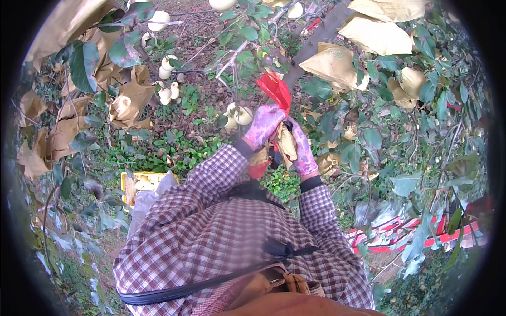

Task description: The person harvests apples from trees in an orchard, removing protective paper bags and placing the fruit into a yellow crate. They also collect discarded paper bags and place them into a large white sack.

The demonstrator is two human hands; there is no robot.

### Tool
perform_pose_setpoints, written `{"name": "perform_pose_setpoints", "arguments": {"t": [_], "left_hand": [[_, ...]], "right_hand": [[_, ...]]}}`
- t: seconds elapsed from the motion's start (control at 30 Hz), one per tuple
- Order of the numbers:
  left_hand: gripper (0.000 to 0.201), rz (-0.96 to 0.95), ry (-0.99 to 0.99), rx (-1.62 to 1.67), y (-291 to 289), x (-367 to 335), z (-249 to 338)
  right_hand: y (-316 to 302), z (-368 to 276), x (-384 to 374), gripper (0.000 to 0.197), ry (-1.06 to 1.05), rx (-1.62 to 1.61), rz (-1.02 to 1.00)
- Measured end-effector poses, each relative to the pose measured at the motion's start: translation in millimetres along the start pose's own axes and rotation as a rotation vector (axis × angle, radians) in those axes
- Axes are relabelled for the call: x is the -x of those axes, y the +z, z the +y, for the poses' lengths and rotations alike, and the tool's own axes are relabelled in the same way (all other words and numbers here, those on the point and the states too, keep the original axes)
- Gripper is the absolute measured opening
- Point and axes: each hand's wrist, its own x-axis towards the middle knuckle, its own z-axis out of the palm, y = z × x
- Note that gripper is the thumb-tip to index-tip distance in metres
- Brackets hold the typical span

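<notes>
Two gloved hands meet just below the red paper, which sticks up from between them near the middle of the view. The left hand is closed, its fingers bunched on the lower end of the red paper. The right hand is half curled, below the red paper and to its right, beside a crumpled brown paper; whether its fingers are pinched on that, I cannot tell, as the fingertips are hidden. The brown paper hangs directly under the red paper, between the hands.

Pale fruit hangs near the red paper, below and left of it. Up and right of the red paper, a thick branch slants away, with a tan bag beside it. Far below and left of the red paper is a yellow crate; below it, nearer, is the checked shirt.
</notes>
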Motion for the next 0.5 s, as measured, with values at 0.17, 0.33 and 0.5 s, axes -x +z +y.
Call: {"name": "perform_pose_setpoints", "arguments": {"t": [0.17, 0.33, 0.5], "left_hand": [[0.021, 0.163, 0.524, -0.66, 4, 16, -12], [0.012, -0.075, 0.134, 0.19, -18, 71, -22], [0.019, 0.015, 0.14, -0.213, -44, 53, -16]], "right_hand": [[0, 3, 41, 0.08, -0.078, 0.594, -0.029], [3, 43, 72, 0.075, -0.086, 0.754, -0.025], [-34, 29, 63, 0.08, -0.037, 0.379, 0.067]]}}
